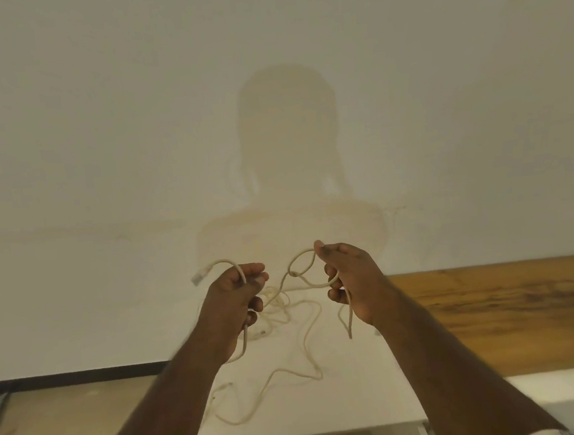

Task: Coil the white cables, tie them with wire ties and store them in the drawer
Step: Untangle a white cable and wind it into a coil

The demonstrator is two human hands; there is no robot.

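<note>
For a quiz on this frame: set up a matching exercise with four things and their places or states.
Things:
1. left hand
2. right hand
3. cable plug
4. loose cables

States:
A. lying tangled on the white surface
B. sticks out past the left hand
C. holds a cable loop
D. grips the cable near its plug end

Pairs: 1-D, 2-C, 3-B, 4-A

Plain off-white wall (98, 112) fills most of the view, w/ a soft shadow (288, 141) of a person at centre. White cabinet top (362, 400) at 6 o'clock. Wood-grain panel (509, 309) at 4 o'clock — tan floor (71, 423) at 8, under a dark baseboard (75, 377). Light dim, warm.
</note>
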